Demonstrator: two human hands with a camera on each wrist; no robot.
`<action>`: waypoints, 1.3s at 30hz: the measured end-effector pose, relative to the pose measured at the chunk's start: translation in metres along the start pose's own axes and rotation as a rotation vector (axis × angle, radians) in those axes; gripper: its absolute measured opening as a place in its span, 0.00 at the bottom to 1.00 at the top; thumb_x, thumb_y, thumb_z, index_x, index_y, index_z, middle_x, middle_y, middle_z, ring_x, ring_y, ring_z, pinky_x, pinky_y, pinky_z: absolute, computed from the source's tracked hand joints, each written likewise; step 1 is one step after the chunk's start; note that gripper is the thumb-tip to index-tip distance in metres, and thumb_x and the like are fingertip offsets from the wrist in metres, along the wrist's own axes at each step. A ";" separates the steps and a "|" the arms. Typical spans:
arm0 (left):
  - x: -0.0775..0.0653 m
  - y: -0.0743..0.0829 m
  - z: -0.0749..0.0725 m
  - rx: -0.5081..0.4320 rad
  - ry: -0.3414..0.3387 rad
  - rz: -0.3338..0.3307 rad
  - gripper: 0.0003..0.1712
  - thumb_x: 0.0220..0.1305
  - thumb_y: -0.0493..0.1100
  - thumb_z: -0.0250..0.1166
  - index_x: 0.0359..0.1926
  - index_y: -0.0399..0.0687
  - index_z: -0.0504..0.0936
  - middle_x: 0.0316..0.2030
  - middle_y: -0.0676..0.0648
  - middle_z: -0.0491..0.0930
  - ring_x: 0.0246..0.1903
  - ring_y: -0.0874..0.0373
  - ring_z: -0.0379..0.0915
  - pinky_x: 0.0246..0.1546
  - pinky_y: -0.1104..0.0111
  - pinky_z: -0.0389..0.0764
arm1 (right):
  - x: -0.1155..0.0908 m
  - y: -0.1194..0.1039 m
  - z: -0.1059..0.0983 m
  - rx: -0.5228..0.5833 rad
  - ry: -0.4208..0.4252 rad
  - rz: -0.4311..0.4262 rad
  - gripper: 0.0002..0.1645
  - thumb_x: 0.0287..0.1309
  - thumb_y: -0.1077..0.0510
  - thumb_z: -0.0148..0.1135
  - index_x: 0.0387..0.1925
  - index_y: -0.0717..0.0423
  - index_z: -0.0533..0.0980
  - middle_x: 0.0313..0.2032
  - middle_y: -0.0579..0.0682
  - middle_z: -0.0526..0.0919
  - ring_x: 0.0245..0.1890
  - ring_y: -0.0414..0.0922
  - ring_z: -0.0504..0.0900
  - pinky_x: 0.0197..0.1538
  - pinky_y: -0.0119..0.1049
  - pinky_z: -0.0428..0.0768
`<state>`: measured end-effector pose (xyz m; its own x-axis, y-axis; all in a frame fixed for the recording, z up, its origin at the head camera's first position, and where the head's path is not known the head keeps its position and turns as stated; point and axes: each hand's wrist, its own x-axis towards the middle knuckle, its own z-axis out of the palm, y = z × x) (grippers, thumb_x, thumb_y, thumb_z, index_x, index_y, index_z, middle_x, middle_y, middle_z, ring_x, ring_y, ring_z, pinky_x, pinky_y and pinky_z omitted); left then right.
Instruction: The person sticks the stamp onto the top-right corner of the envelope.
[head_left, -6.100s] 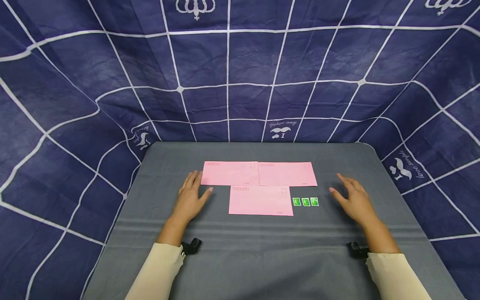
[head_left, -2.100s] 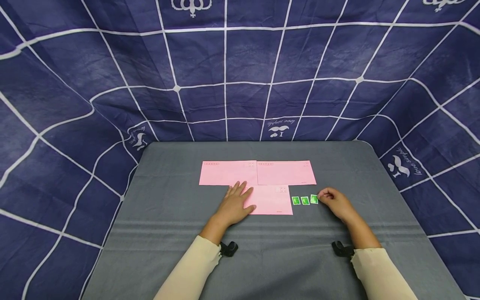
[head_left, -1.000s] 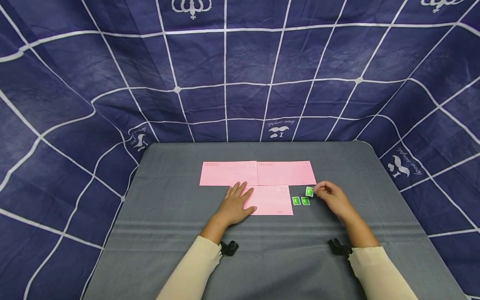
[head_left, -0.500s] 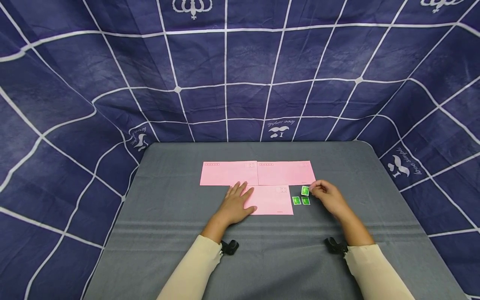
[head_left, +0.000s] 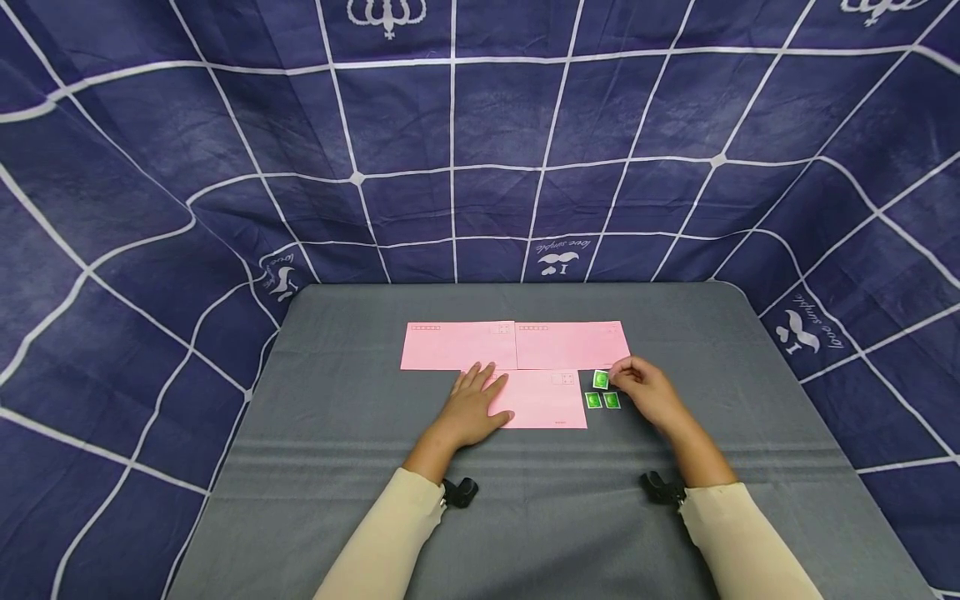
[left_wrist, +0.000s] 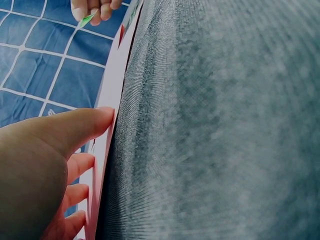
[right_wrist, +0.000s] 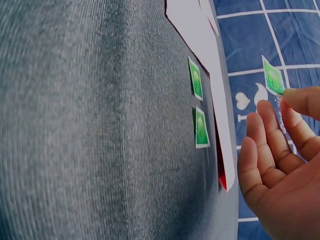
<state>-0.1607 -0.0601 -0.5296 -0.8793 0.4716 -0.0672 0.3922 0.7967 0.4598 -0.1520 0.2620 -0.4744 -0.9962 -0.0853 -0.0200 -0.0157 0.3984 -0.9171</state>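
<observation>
My right hand pinches a green stamp by its edge between thumb and index finger. In the right wrist view the stamp is held up off the table, its other fingers loosely curled below. Two more green stamps, a left one and a right one, lie side by side on the table. My left hand rests with fingers spread on the front pink envelope, covering its left part. In the left wrist view the thumb presses near the envelope's edge.
Two pink envelopes, one at back left and one at back right, lie edge to edge behind the front one. The grey cloth-covered table is enclosed by a blue curtain with white grid lines.
My left hand has moved from beside the envelopes onto the front one. The right hand has picked up the rightmost stamp and carried it leftward, toward the front envelope.
</observation>
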 end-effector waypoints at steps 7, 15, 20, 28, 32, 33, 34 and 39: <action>0.002 -0.001 0.000 0.008 -0.003 -0.001 0.40 0.69 0.60 0.61 0.76 0.48 0.65 0.79 0.41 0.54 0.80 0.40 0.41 0.79 0.44 0.45 | 0.002 -0.002 0.006 -0.020 -0.007 0.019 0.09 0.66 0.69 0.57 0.42 0.75 0.76 0.39 0.66 0.82 0.36 0.42 0.81 0.40 0.23 0.76; 0.003 0.000 0.000 0.012 -0.006 0.000 0.41 0.68 0.60 0.62 0.76 0.49 0.65 0.79 0.41 0.54 0.80 0.40 0.42 0.79 0.44 0.46 | 0.004 -0.006 0.012 -0.024 -0.011 0.024 0.10 0.68 0.67 0.58 0.43 0.74 0.77 0.41 0.67 0.82 0.35 0.38 0.80 0.41 0.23 0.75; 0.003 0.001 0.002 0.010 -0.007 -0.002 0.41 0.68 0.60 0.62 0.75 0.49 0.65 0.79 0.41 0.54 0.80 0.40 0.42 0.79 0.43 0.46 | 0.008 0.000 0.015 -0.035 -0.017 0.029 0.10 0.68 0.67 0.57 0.43 0.74 0.77 0.40 0.67 0.82 0.37 0.40 0.81 0.41 0.23 0.76; 0.002 0.000 0.003 0.010 -0.004 -0.012 0.41 0.68 0.60 0.62 0.76 0.50 0.65 0.79 0.42 0.54 0.80 0.40 0.41 0.79 0.44 0.45 | 0.023 0.030 0.024 -0.051 -0.006 0.019 0.09 0.68 0.63 0.60 0.43 0.68 0.78 0.38 0.58 0.84 0.35 0.35 0.79 0.40 0.24 0.75; 0.001 0.000 0.003 0.010 -0.005 -0.012 0.41 0.68 0.60 0.61 0.76 0.50 0.65 0.79 0.41 0.53 0.80 0.41 0.41 0.79 0.43 0.45 | 0.027 0.034 0.029 -0.051 -0.002 0.000 0.09 0.68 0.61 0.61 0.42 0.65 0.79 0.36 0.53 0.84 0.33 0.34 0.78 0.38 0.26 0.75; 0.001 -0.001 0.003 0.006 -0.003 -0.011 0.40 0.68 0.60 0.62 0.76 0.49 0.65 0.79 0.41 0.54 0.80 0.40 0.41 0.79 0.43 0.45 | 0.028 0.034 0.030 -0.049 -0.001 -0.004 0.09 0.68 0.60 0.61 0.41 0.65 0.79 0.35 0.52 0.84 0.32 0.34 0.77 0.37 0.27 0.75; 0.001 -0.001 0.003 0.003 0.000 -0.009 0.40 0.68 0.60 0.62 0.75 0.49 0.65 0.79 0.41 0.54 0.80 0.40 0.41 0.79 0.43 0.46 | 0.028 0.034 0.031 -0.051 -0.002 -0.006 0.09 0.68 0.60 0.61 0.41 0.65 0.79 0.34 0.52 0.83 0.32 0.35 0.77 0.36 0.28 0.75; 0.002 -0.002 0.003 0.009 -0.001 -0.005 0.41 0.68 0.60 0.61 0.76 0.49 0.65 0.79 0.41 0.54 0.80 0.40 0.41 0.79 0.43 0.46 | 0.031 0.033 0.035 -0.077 0.000 0.015 0.08 0.68 0.60 0.61 0.41 0.63 0.80 0.32 0.50 0.82 0.28 0.36 0.74 0.32 0.30 0.73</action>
<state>-0.1621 -0.0592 -0.5333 -0.8811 0.4677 -0.0705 0.3899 0.8026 0.4515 -0.1803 0.2410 -0.5195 -0.9963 -0.0789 -0.0334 -0.0075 0.4690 -0.8832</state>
